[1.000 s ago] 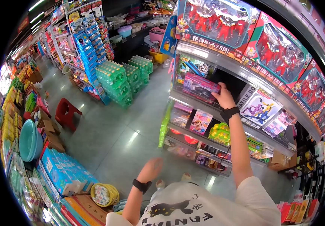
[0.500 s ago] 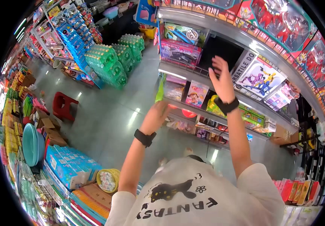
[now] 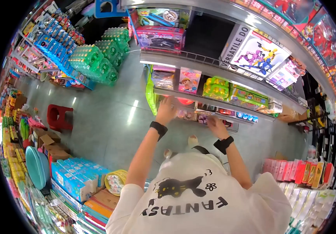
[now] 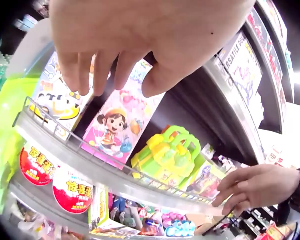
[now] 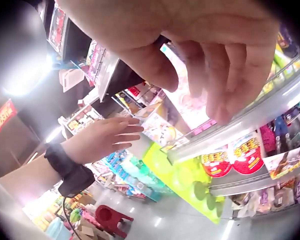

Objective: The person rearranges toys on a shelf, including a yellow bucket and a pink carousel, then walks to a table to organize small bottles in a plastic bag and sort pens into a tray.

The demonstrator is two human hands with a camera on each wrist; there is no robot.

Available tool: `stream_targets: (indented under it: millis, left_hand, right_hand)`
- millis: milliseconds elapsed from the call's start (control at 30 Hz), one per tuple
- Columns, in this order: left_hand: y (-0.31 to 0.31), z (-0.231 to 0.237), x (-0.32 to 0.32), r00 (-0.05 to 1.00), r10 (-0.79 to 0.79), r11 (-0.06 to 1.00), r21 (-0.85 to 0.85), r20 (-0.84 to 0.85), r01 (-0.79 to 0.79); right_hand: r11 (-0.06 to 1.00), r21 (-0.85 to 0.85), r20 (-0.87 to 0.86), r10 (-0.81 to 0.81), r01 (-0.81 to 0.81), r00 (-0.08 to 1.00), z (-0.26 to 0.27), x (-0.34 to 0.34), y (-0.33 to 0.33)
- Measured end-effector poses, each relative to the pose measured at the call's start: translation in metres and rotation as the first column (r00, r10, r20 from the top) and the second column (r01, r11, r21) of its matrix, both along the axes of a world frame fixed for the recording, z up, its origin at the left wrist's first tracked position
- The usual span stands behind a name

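My left hand (image 3: 167, 110) is in front of the lower shelves with relaxed fingers and holds nothing. In the left wrist view its fingertips overlap a pink box with a cartoon girl (image 4: 115, 125); a yellow-green plastic toy (image 4: 167, 155) stands beside that box. My right hand (image 3: 217, 127), lower and to the right, has loosely bent fingers around nothing. Red egg-shaped packs (image 5: 246, 154) sit on the shelf below. Higher up, a pink-purple box (image 3: 162, 38) lies at the left end of a shelf, beside a dark gap.
A wire rail (image 3: 199, 57) runs along the shelf edge. Boxed red figures (image 3: 327, 37) fill the upper right. Green bottle packs (image 3: 86, 60), a red stool (image 3: 60, 117) and blue packages (image 3: 76, 177) stand on the left. Grey floor (image 3: 105, 128) lies between.
My right hand has left the pink-purple box and come down toward my body. My left hand has risen to the lower shelves. The view has turned further down and right.
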State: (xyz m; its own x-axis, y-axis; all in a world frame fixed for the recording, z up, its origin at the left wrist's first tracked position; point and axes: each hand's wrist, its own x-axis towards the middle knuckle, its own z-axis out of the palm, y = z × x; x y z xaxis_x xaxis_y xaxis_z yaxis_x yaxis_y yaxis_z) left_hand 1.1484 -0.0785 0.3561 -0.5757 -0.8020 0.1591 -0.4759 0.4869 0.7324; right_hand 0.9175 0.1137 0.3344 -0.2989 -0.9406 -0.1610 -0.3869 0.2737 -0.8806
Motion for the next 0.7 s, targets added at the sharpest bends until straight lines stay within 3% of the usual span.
stream_targets:
  millis: [33,133,167,267,300,433,533,667,700]
  left_hand:
    - [-0.001,-0.008,-0.007,1.0,-0.008,0.999,-0.04,-0.014,0.008]
    - [0.005,-0.011,-0.032,0.994,-0.107,0.993,-0.052,0.013,0.108]
    - [0.009,-0.008,-0.042,0.987,-0.157,0.986,-0.057,0.015,0.158]
    - [0.019,-0.028,-0.071,0.972,-0.233,0.97,-0.08,-0.031,0.23]
    - [0.024,-0.024,-0.08,0.969,-0.244,0.968,-0.068,-0.036,0.241]
    - [0.036,-0.007,-0.114,0.958,-0.288,0.957,-0.031,0.007,0.288]
    - [0.036,-0.012,-0.143,0.961,-0.271,0.954,-0.152,-0.061,0.259]
    - [0.026,0.005,-0.184,0.981,-0.18,0.967,-0.168,0.071,0.19]
    - [0.023,0.01,-0.193,0.982,-0.179,0.966,-0.181,0.054,0.186]
  right_hand:
    - [0.995,0.091,-0.049,-0.026,0.031,0.998,0.014,-0.004,0.0]
    - [0.987,-0.046,-0.105,-0.158,0.154,0.982,0.007,-0.016,0.005]
    - [0.98,0.058,-0.214,-0.176,0.193,0.961,0.001,-0.025,0.002]
    - [0.958,-0.207,-0.372,-0.266,0.199,0.889,-0.007,-0.043,-0.006]
    - [0.964,-0.169,-0.376,-0.254,0.204,0.891,0.01,-0.045,-0.008]
    - [0.927,-0.345,-0.521,-0.319,0.147,0.791,0.016,-0.066,-0.023]
    - [0.96,-0.25,-0.623,-0.261,0.129,0.737,0.032,-0.071,-0.033]
    - [0.961,-0.245,-0.715,-0.268,0.128,0.646,0.04,-0.071,-0.057]
    - [0.952,-0.28,-0.683,-0.288,0.123,0.671,0.041,-0.075,-0.059]
